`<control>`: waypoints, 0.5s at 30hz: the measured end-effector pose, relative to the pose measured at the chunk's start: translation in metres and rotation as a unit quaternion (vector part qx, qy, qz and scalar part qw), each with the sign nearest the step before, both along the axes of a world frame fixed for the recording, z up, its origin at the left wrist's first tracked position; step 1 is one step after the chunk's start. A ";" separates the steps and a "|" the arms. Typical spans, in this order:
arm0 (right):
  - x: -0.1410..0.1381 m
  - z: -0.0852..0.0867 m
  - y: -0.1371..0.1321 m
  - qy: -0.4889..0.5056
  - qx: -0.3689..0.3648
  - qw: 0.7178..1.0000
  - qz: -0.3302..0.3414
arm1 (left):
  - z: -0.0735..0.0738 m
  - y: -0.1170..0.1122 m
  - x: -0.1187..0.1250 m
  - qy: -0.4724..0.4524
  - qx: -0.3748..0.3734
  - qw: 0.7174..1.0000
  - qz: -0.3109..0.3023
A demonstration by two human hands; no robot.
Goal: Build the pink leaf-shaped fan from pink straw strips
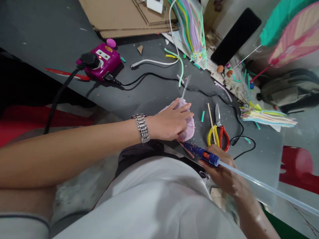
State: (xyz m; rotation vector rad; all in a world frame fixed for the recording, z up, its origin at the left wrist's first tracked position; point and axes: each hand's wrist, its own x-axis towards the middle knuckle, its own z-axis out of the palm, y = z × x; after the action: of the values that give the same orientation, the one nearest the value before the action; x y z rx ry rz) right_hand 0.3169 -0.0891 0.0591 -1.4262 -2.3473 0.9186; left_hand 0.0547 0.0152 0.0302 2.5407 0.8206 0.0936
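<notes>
My left hand (170,122), with a metal watch at the wrist, lies with fingers spread over a pink fuzzy piece (188,130) near the table's front edge. Its palm and fingers hide much of that piece. A bundle of thin wires (185,88) sticks out from under the fingers. My right hand (219,166) is closed round a blue hot glue gun (199,151), whose nozzle points at the pink piece's lower edge. A long translucent glue stick (264,186) runs out of the gun's back. A thin pink strip hangs by the nozzle.
Scissors (218,129) and a wooden stick (211,122) lie right of the pink piece. A purple power box (102,61) with black cords stands at left. Cardboard sheets (119,16), pastel pipe cleaners (191,30) and a phone (235,36) are farther back.
</notes>
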 end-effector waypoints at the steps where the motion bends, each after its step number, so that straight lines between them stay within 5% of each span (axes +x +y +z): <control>1: 0.000 0.000 0.000 0.001 -0.001 1.000 0.003 | 0.000 0.000 0.000 0.004 0.000 1.000 -0.001; 10: -0.004 0.004 0.001 -0.008 -0.007 1.000 0.002 | -0.005 0.000 -0.001 -0.025 0.005 1.000 0.004; 15: -0.002 0.005 -0.002 -0.002 -0.022 0.998 -0.065 | -0.005 0.000 -0.002 -0.024 0.004 1.000 -0.001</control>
State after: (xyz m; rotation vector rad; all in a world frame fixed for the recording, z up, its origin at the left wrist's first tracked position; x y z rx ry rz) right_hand 0.3152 -0.0907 0.0646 -1.5780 -2.2197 0.9379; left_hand 0.0531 0.0149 0.0252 2.5360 0.8003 0.1556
